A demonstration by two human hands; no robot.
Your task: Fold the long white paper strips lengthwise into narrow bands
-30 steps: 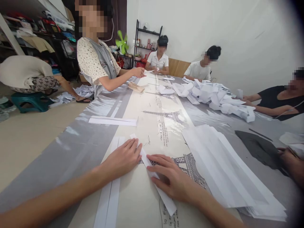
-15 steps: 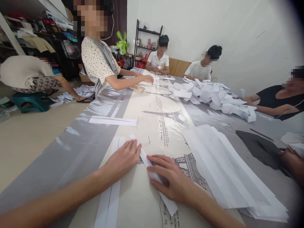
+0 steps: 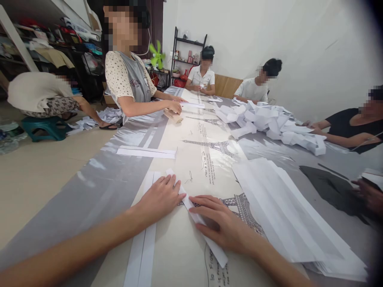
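Observation:
A narrow folded white paper strip [image 3: 216,246] lies slantwise on the printed tablecloth in front of me. My left hand [image 3: 163,194] rests on its upper part, fingers laid over the paper and thumb reaching along it. Farther down the same strip, my right hand [image 3: 223,221] touches it with spread fingertips. To the left is a long white paper strip [image 3: 140,247] with a lengthwise line, partly beneath my left hand and forearm. Another white strip [image 3: 146,152] lies crosswise beyond my left hand.
Right of my hands lies a stack of white paper sheets [image 3: 287,207]. Behind it is a heap of folded paper [image 3: 266,121]. Black material [image 3: 326,187] lies at the right. A standing co-worker [image 3: 128,83] handles paper at left; other people sit around the table [image 3: 89,199].
My left thumb has stretched out to the right onto the strip. The standing co-worker's hands have drawn back to the left. The whole view has shifted slightly.

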